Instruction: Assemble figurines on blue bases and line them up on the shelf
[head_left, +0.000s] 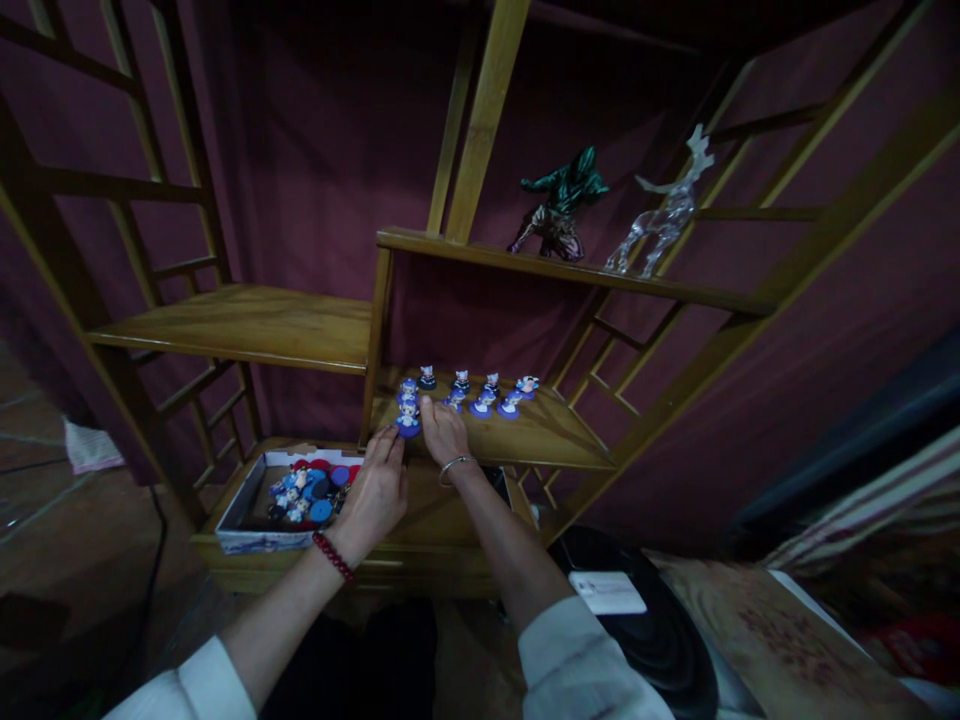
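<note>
Both hands meet at the left end of the low shelf (555, 440). The left hand (379, 490), with a red bead bracelet (334, 557) at its wrist, comes over the shelf's front edge, its fingers close together and reaching to the base of the front figurine (407, 412), a little piece on a purple foot. The right hand (446, 432), wearing a silver bangle (457, 461), is bent in over the shelf on the figurine's other side, its index finger right beside it. From where I stand I can't tell whether either hand actually pinches the piece; the fingertips are partly hidden.

Just behind it on the shelf is a similar purple figurine (408, 387). Toward the shelf's back stand three dark-footed figurines (461, 381), with a purple-based piece (527, 385) at the right end of their row. In front of that row sit three purple-footed figurines (482, 404).

Below the shelf and to its left, an open box (262, 541) holds more small figures (298, 480) and coloured discs (321, 511). Above the shelf, on a higher board (480, 253), are a dark green crouching statue (566, 195) and a clear deer (664, 220). Below the shelf to the right, a white card (607, 592) lies on something black and rounded.
</note>
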